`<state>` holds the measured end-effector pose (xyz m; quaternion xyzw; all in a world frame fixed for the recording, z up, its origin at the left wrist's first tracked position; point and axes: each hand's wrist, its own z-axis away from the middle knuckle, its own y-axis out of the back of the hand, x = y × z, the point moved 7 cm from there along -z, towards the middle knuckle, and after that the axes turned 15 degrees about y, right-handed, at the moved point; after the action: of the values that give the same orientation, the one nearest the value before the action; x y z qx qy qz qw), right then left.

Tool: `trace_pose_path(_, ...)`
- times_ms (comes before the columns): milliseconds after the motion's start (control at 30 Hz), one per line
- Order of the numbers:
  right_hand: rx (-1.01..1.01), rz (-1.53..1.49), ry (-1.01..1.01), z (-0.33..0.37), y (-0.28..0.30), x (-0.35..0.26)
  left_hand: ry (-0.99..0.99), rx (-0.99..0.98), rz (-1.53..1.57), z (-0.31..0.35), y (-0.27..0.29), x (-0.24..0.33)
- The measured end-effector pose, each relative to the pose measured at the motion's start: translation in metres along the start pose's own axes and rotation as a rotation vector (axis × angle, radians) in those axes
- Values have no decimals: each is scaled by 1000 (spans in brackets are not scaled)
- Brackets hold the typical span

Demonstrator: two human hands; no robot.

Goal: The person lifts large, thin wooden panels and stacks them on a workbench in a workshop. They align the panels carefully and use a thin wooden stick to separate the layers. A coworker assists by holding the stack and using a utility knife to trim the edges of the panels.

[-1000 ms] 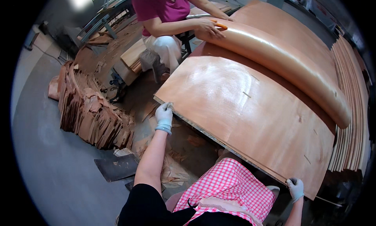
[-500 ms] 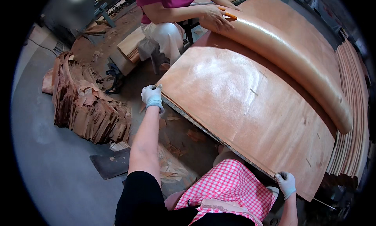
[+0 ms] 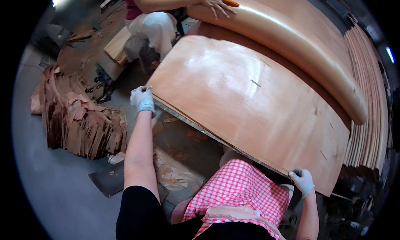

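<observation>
A wide, thin sheet of reddish wood veneer (image 3: 225, 102) lies flat in front of me, with a few short dark slits in it. My left hand (image 3: 143, 99), in a pale glove, pinches the sheet's near left corner. Farther right along the same near edge, my right hand (image 3: 301, 180), gloved too, grips the veneer with fingers closed. Beyond the flat part, the veneer is curled into a long rolled fold (image 3: 287, 44). A co-worker's hand (image 3: 218, 4) rests on that roll's far left end, beside a small orange tool (image 3: 230, 2).
At the left, a stack of ragged veneer scraps (image 3: 79, 119) stands on the grey floor (image 3: 54, 177). A dark flat board (image 3: 107, 177) lies near my left arm. Layered veneer sheets (image 3: 366, 102) are piled at the right. The co-worker (image 3: 156, 27) sits at the far left.
My view has shifted, so the scene sits further left and slightly higher. Both my hands keep their grip on the veneer's near edge; the co-worker's hand stays on the roll.
</observation>
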<state>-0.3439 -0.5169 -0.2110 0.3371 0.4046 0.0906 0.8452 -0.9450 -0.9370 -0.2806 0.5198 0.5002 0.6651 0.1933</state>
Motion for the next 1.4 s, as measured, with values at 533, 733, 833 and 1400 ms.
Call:
trace_pose_path(533, 5, 307, -333, 13, 34, 89, 108, -108, -168, -28, -18, -16)
trace_pose_path(733, -46, 272, -391, 20, 25, 113, 85, -12, -421, -4, 1, 11)
trace_pose_path(833, -62, 288, -349, 21, 26, 117, 191, 173, -332, 38, 33, 36)
trace_pose_path(1400, 70, 224, -191, 52, 59, 144, -1292, -767, -222, 626, -13, 108)
